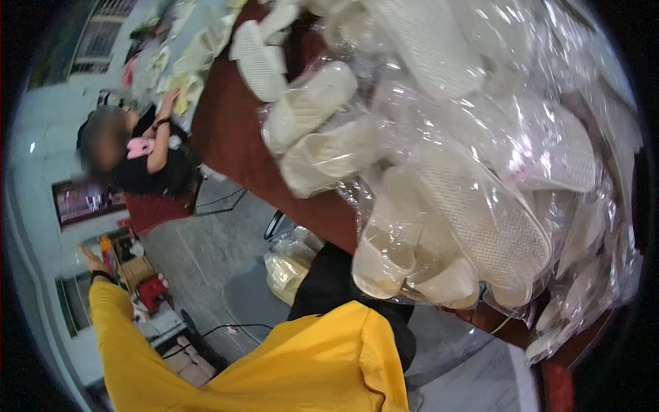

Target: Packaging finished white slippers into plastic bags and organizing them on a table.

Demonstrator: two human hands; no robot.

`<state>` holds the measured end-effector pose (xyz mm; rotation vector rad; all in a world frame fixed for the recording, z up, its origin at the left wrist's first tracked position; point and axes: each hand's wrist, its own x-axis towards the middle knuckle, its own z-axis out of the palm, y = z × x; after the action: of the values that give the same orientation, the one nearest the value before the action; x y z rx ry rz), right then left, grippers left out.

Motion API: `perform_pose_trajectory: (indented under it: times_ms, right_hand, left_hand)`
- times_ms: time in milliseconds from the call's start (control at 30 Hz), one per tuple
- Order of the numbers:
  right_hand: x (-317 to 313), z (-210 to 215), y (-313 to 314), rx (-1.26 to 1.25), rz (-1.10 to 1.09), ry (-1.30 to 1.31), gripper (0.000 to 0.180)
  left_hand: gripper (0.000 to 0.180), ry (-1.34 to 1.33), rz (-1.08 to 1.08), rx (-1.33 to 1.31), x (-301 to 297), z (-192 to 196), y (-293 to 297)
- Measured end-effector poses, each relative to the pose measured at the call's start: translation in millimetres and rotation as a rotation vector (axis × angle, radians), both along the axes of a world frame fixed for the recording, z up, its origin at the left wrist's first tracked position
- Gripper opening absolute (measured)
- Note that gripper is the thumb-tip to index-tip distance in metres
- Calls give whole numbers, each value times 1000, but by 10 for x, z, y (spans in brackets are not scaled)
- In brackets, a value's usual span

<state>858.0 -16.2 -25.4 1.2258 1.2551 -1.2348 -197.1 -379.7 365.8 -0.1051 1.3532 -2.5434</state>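
Note:
My left hand [90, 259] is raised at the far left, at the end of a yellow sleeve with a dark band at the wrist. Its fingers look stretched out, and I see nothing held in them. My right hand is not in view. Heaped on a reddish-brown table [230, 130] are many cream slippers [317, 103], most of them wrapped in clear plastic bags [480, 185]. One pale slipper [257, 65] lies near the table's far edge. My left hand is well away from this heap.
A seated co-worker [161, 161] in black reaches over the table's far left side, where more pale slippers [195, 51] lie. A bagged slipper bundle [285, 275] rests beside my dark-clothed leg. On the left are a cardboard box [137, 275], a red object [152, 292] and a black cable [240, 325].

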Motion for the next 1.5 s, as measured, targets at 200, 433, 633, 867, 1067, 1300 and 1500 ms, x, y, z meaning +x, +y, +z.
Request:
perform_pose_trajectory:
  times_ms: [200, 433, 633, 867, 1067, 1300, 1500]
  right_hand:
    - [904, 1176, -886, -130, -102, -399, 49]
    - [983, 2626, -1861, -303, -167, -828, 51]
    - [809, 2167, -1795, -193, -117, -903, 57]
    - [-848, 460, -2256, 826, -297, -181, 39]
    - [-3094, -397, -3316, 652, -249, 543, 37]
    - [-3982, -790, -4095, 395, -573, 446, 29]
    - [-3507, -1122, -4118, 450, -352, 575, 29]
  left_hand:
    - [36, -704, -171, 439, -448, -512, 2326]
    - [38, -1127, -102, 411, -1893, -519, 2343]
    - [40, -1230, 2, 399, -2752, -1061, 2056]
    - [49, -1682, 225, 842, -554, -3246, 1531]
    - [71, -1905, 310, 952, 754, -4364, -141]
    - [64, -1489, 709, 1883, 1733, -5011, -1307]
    - [57, -1325, 604, 1690, 2025, -5236, -986]
